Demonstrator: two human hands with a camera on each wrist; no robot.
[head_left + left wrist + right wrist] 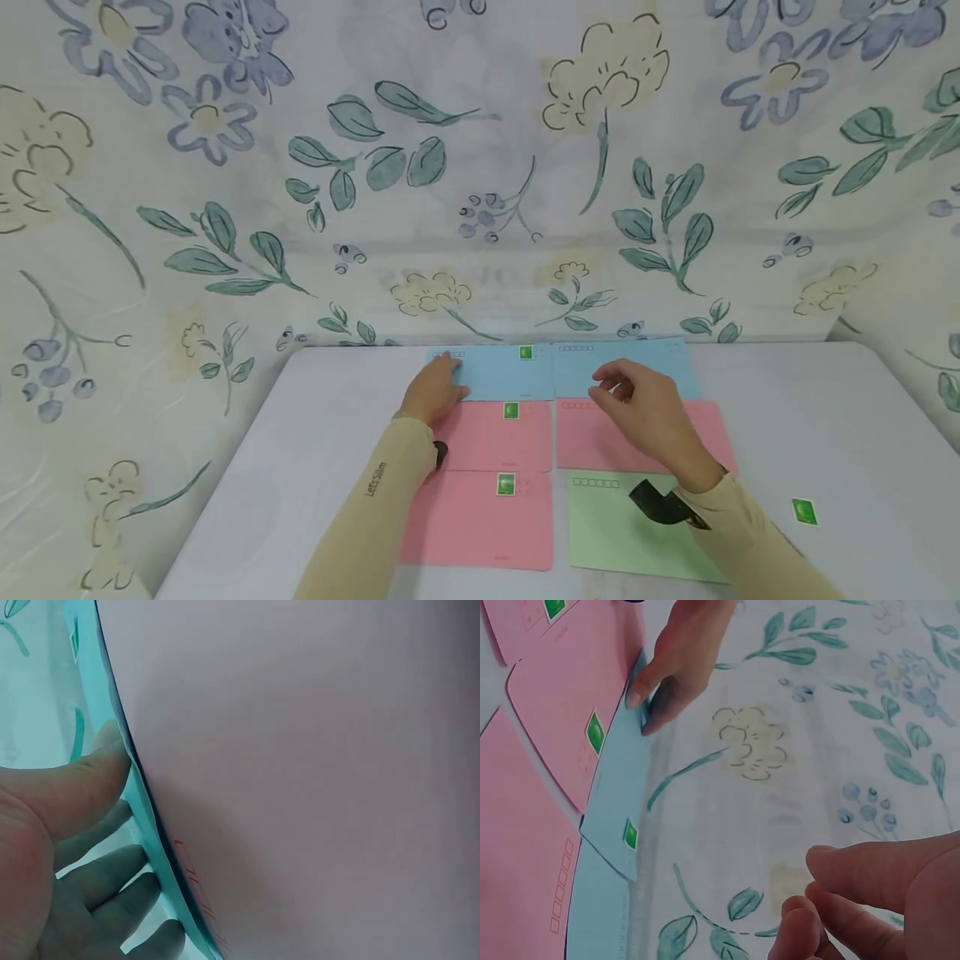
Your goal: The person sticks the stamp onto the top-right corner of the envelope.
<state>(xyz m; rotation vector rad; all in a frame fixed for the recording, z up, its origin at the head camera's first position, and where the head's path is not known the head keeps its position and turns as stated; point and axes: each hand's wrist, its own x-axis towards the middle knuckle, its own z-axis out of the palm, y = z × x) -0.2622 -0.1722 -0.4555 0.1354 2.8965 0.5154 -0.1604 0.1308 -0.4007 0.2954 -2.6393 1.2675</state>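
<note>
My left hand point(433, 390) rests on the left end of a blue envelope point(495, 375) with a green stamp point(526, 352) on its upper right. Its thumb and fingers are spread along the edge, as the left wrist view shows. My right hand point(637, 408) hovers above a second blue envelope point(630, 358) and a pink envelope point(708, 429). Its fingers are loosely bent with nothing visible between them. In the right wrist view the thumb and index fingertip of that hand point(877, 900) come close together. No stamp shows on the visible part of either right-hand envelope.
Two pink envelopes with green stamps, one point(495, 442) above the other point(480, 525), lie in the left column. A green envelope point(615, 533) lies under my right forearm. One loose green stamp point(805, 512) sits on the white table point(810, 417). A floral cloth point(510, 275) hangs behind.
</note>
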